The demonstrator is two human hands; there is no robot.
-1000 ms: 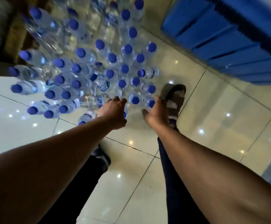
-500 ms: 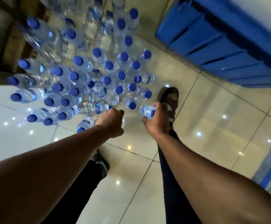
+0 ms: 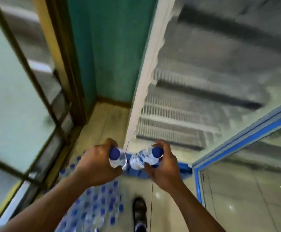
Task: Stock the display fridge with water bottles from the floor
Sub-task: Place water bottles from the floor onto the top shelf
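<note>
Left hand (image 3: 95,164) grips clear, blue-capped left bottle (image 3: 117,157); right hand (image 3: 165,168) grips tilted right bottle (image 3: 149,157); floor bottles (image 3: 94,206) stand clustered beside open display fridge (image 3: 169,118).

Both bare forearms reach forward from the lower edge and draw in toward the middle. The left hand (image 3: 96,163) shows its back to the camera, fingers curled round the capped end of the left bottle (image 3: 118,159). The right hand (image 3: 164,168) sits just beside it at about the same height, fingers wrapped round the right bottle (image 3: 146,157). The hands are close but apart. A sandalled foot (image 3: 139,210) shows below, between the arms
</note>
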